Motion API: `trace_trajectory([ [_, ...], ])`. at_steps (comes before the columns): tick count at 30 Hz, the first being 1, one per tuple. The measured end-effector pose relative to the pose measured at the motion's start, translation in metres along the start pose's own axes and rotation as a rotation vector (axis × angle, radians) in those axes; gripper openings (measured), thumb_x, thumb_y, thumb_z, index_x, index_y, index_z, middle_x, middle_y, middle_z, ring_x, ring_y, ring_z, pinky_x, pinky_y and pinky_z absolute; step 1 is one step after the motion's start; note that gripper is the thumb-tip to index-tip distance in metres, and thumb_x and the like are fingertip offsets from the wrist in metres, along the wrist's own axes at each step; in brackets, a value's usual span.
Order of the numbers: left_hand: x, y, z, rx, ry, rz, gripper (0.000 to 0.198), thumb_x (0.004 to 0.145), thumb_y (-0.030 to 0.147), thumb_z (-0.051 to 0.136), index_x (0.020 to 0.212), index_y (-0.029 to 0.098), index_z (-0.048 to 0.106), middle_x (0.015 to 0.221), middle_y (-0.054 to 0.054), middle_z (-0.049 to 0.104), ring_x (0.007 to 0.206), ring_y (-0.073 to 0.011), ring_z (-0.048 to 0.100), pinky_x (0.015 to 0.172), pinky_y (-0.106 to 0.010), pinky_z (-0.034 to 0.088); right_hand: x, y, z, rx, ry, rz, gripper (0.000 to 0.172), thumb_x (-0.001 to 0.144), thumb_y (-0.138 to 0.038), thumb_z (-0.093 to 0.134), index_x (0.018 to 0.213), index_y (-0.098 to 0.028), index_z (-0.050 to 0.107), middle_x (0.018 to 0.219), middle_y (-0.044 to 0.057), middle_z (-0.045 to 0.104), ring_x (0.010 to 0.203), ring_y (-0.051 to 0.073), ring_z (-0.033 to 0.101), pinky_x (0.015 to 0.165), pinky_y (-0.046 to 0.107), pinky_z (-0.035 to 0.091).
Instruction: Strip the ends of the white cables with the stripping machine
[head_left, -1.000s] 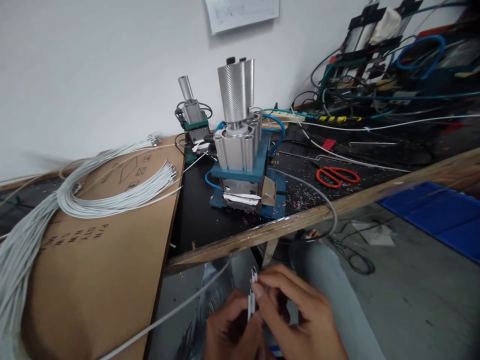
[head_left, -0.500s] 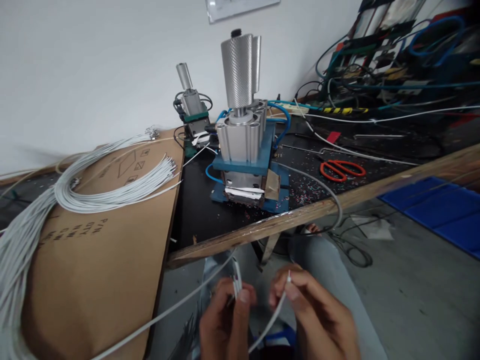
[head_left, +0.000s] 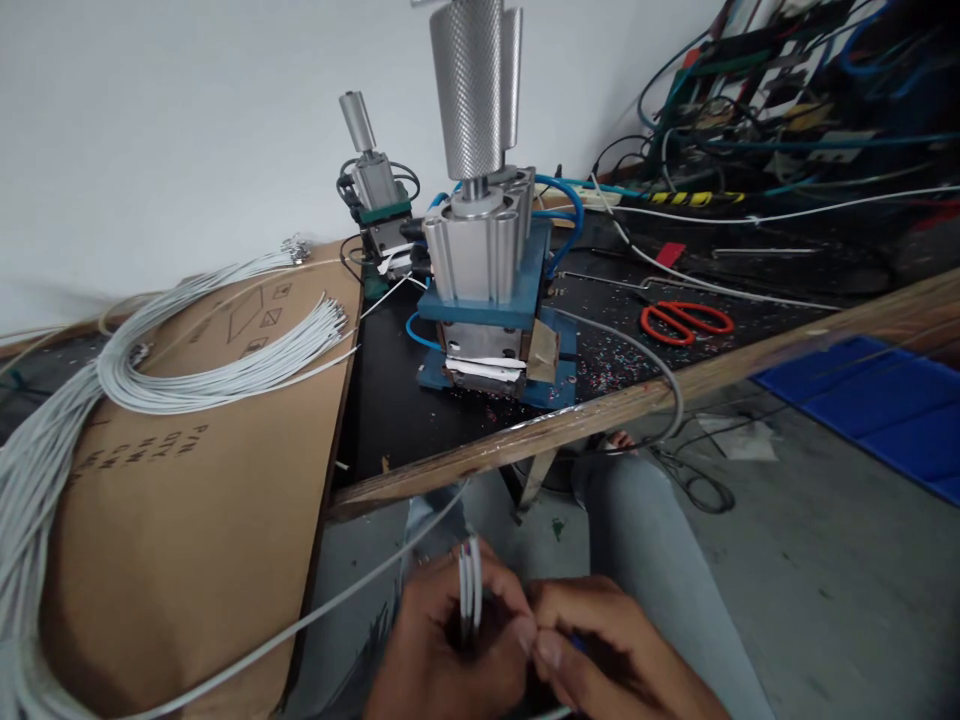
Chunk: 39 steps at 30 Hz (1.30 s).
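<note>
Low over the lap, my left hand (head_left: pixel 439 650) is closed round several white cable ends (head_left: pixel 470 590) that stand up between thumb and fingers. My right hand (head_left: pixel 607 640) pinches at its fingertips, which meet the left thumb and forefinger. A white cable (head_left: pixel 556 712) shows just below the right hand, its tip hidden by the fingers. Another white cable (head_left: pixel 360 587) crosses from the lap toward the lower left.
A large bundle of white cables (head_left: pixel 202 385) lies on cardboard (head_left: pixel 202 560) at left. A pneumatic press (head_left: pixel 480 260) stands on the black bench, a smaller press (head_left: pixel 373 185) behind it. Red-handled scissors (head_left: pixel 684 322) lie right, above the wooden bench edge (head_left: pixel 525 437).
My right hand has moved left and down, bringing its cable end to the left hand's fingertips. The two hands were apart before. The view has tilted slightly down.
</note>
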<state>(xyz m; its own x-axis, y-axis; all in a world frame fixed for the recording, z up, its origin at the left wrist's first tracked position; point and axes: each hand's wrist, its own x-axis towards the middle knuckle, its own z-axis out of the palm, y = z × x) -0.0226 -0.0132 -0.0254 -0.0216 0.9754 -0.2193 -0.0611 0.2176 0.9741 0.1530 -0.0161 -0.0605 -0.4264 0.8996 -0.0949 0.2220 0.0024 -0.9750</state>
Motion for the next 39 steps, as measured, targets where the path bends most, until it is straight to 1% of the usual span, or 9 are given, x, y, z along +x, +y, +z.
trace_trajectory([
  [4,0.001,0.001,-0.002,0.131,-0.046,-0.04,0.013,0.058,0.006,0.066,0.055,0.019,0.068,0.054,0.004,0.057,0.049,-0.0089,0.04,0.051,-0.024,0.024,0.004,0.006,0.006,-0.029,-0.095,-0.055,0.024,0.096,-0.041,0.06,0.085,-0.025,0.072,0.082,0.001,0.069,0.079,0.015,0.068,0.072,0.022,0.055],
  [9,0.0,0.005,0.001,0.104,0.006,-0.171,0.014,0.078,0.032,0.064,0.071,0.022,0.057,0.058,0.006,0.047,0.052,-0.011,0.038,0.051,-0.024,0.029,0.006,0.007,0.035,0.575,0.078,0.122,0.049,0.1,-0.065,0.045,0.078,-0.022,0.051,0.059,-0.008,0.033,0.047,0.006,0.031,0.044,0.016,0.032],
  [14,-0.007,0.003,-0.005,0.154,-0.118,-0.182,0.013,0.062,0.023,0.076,0.054,0.018,0.067,0.048,0.005,0.048,0.046,-0.0076,0.03,0.048,-0.025,0.019,0.001,0.012,0.01,0.127,-0.193,0.023,0.036,0.093,-0.053,0.065,0.081,-0.021,0.075,0.082,0.003,0.067,0.078,0.014,0.064,0.07,0.021,0.05],
  [19,0.001,-0.016,-0.007,0.136,-0.052,-0.191,0.014,0.09,0.032,0.059,0.08,0.021,0.06,0.063,0.007,0.045,0.054,-0.0107,0.034,0.05,-0.022,0.026,0.015,0.006,0.034,0.624,0.104,0.176,0.055,0.092,-0.071,0.055,0.073,-0.02,0.05,0.055,-0.009,0.029,0.048,0.006,0.025,0.045,0.017,0.025],
  [21,0.003,-0.019,-0.015,0.115,-0.108,-0.198,0.016,0.09,0.035,0.058,0.081,0.022,0.059,0.063,0.007,0.045,0.051,-0.0101,0.031,0.047,-0.023,0.022,0.016,0.004,0.038,0.62,0.099,0.189,0.056,0.092,-0.073,0.054,0.074,-0.02,0.051,0.057,-0.008,0.03,0.05,0.006,0.026,0.048,0.018,0.026],
  [26,0.001,-0.006,-0.037,0.114,-0.418,-0.162,0.011,0.061,0.008,0.08,0.061,0.018,0.076,0.056,0.001,0.063,0.05,-0.0101,0.046,0.05,-0.021,0.031,0.004,0.011,0.008,0.171,-0.364,0.193,0.038,0.087,-0.055,0.068,0.078,-0.019,0.076,0.08,0.004,0.062,0.077,0.016,0.057,0.068,0.024,0.041],
  [29,0.001,-0.003,-0.025,0.051,-0.188,-0.131,0.013,0.073,0.008,0.075,0.068,0.019,0.074,0.06,0.003,0.061,0.056,-0.0094,0.046,0.053,-0.018,0.034,0.008,0.01,0.015,0.31,-0.087,0.179,0.039,0.093,-0.057,0.062,0.085,-0.02,0.073,0.073,0.0,0.055,0.069,0.012,0.05,0.065,0.022,0.04],
  [32,0.0,-0.012,0.002,-0.099,0.099,-0.101,0.023,0.085,0.04,0.075,0.075,0.02,0.067,0.056,0.008,0.049,0.048,-0.0076,0.036,0.047,-0.016,0.033,0.02,0.003,0.047,0.823,0.14,0.137,0.052,0.092,-0.065,0.063,0.069,-0.02,0.049,0.056,-0.009,0.029,0.05,0.007,0.026,0.048,0.02,0.024],
  [39,-0.006,-0.012,0.028,-0.317,0.395,-0.146,0.054,0.057,0.065,0.091,0.063,0.015,0.07,0.045,0.009,0.042,0.04,-0.0021,0.026,0.04,-0.013,0.023,0.024,-0.017,0.081,0.921,0.411,0.235,0.05,0.083,-0.066,0.073,0.077,-0.016,0.068,0.061,-0.004,0.043,0.058,0.009,0.036,0.054,0.023,0.026],
])
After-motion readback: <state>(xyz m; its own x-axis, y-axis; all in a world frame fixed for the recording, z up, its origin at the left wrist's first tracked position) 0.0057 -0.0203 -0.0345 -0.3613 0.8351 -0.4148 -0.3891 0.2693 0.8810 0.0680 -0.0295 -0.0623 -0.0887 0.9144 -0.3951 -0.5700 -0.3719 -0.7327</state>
